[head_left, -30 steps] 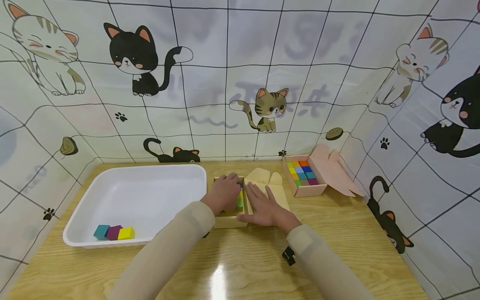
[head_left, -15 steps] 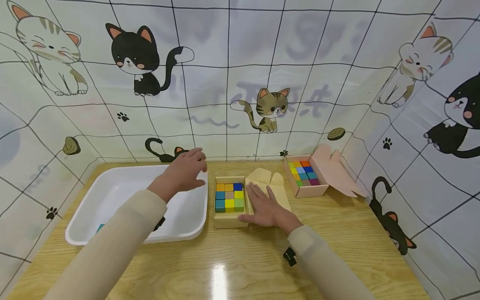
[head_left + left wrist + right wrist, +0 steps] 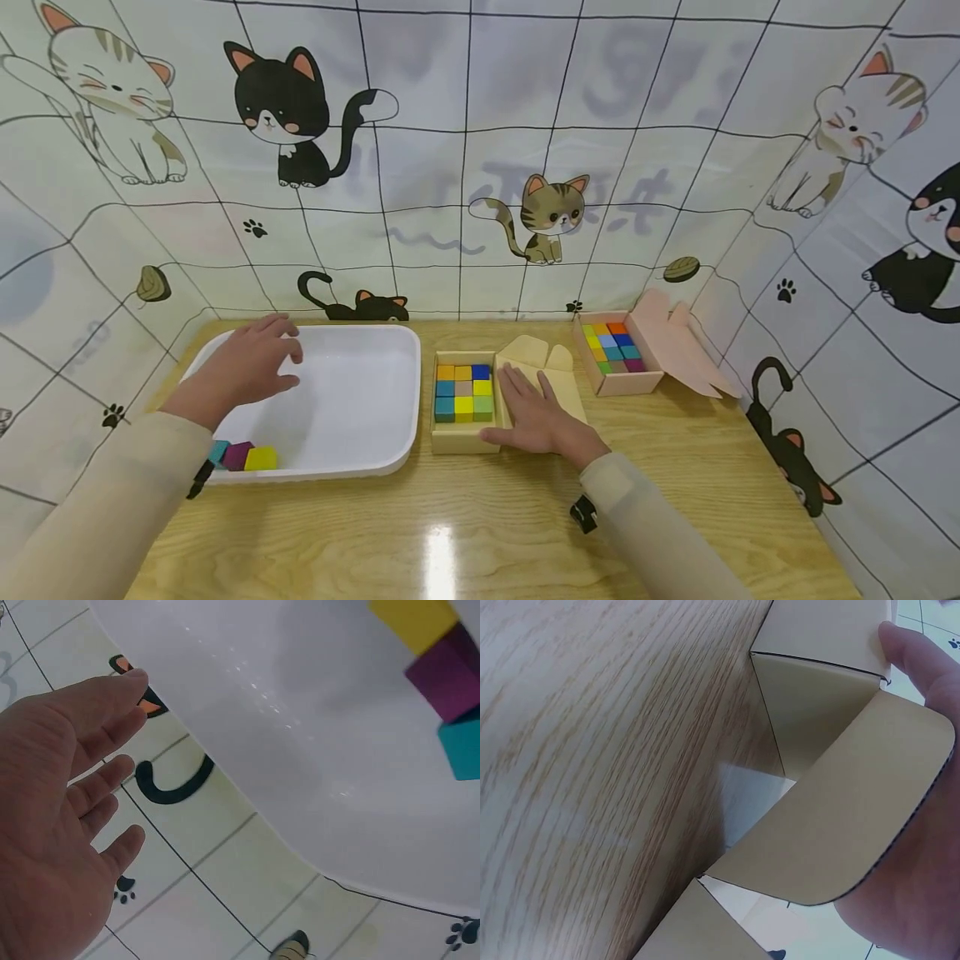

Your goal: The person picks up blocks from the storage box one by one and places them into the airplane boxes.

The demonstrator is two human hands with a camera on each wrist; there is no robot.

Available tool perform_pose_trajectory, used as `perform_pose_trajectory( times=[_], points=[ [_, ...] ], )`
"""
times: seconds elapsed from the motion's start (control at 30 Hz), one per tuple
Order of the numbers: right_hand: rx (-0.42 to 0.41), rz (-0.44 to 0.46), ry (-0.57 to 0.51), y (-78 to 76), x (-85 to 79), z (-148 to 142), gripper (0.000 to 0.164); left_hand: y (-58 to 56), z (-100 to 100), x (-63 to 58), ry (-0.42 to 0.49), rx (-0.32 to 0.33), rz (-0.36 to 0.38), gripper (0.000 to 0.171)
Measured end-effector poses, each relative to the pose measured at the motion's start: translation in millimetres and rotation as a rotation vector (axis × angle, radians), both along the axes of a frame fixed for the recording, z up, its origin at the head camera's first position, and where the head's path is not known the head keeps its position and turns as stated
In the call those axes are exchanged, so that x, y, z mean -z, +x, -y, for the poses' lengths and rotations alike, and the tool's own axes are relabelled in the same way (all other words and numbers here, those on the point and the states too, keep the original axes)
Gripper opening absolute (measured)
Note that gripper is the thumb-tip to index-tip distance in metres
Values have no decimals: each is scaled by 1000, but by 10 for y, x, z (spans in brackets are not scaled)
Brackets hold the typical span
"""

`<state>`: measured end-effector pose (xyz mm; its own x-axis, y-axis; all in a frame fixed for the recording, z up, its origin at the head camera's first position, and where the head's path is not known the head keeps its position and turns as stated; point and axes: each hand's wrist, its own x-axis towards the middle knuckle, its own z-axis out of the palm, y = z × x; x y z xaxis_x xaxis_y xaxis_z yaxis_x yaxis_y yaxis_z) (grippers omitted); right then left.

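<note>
Over the left part of the white tray (image 3: 352,400) hovers my left hand (image 3: 243,362), fingers loosely bent and nothing in them. Below it, in the tray's near left corner, a teal cube (image 3: 463,746), a purple cube (image 3: 237,456) and a yellow cube (image 3: 261,458) lie side by side. My right hand (image 3: 543,421) rests flat with spread fingers on the folded-back lid (image 3: 566,387) of a cream cardboard box (image 3: 465,442), its thumb at the box's near right corner. Rows of coloured cubes (image 3: 463,389) fill the box.
Behind and to the right, a pink box (image 3: 626,383) stands with its lid (image 3: 682,350) folded out, holding several coloured cubes. A cat-patterned cloth (image 3: 450,167) rises behind the wooden table (image 3: 517,533).
My left hand has left the cream box and travelled left over the tray, uncovering the cubes in the box. The right hand stays on the lid.
</note>
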<state>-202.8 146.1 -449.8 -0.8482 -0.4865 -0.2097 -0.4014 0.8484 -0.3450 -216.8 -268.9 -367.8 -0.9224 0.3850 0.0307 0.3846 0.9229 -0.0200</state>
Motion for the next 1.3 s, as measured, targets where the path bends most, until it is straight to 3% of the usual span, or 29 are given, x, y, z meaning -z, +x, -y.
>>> perform_pose_trajectory(
  times=[0.3, 0.5, 0.67, 0.87, 1.3],
  points=[
    [4, -2, 3, -2, 10, 2, 105, 296, 591, 312, -3, -72, 30, 22],
    [-1, -7, 1, -2, 14, -4, 105, 443, 824, 491, -14, -99, 89, 27],
    [1, -7, -1, 0, 16, -3, 105, 527, 900, 582, -13, -123, 123, 27],
    [-7, -6, 3, 13, -1, 3, 103, 549, 973, 651, -29, -150, 159, 31],
    [-4, -3, 8, 5, 2, -9, 104, 581, 989, 731, -41, -165, 106, 36]
  ],
)
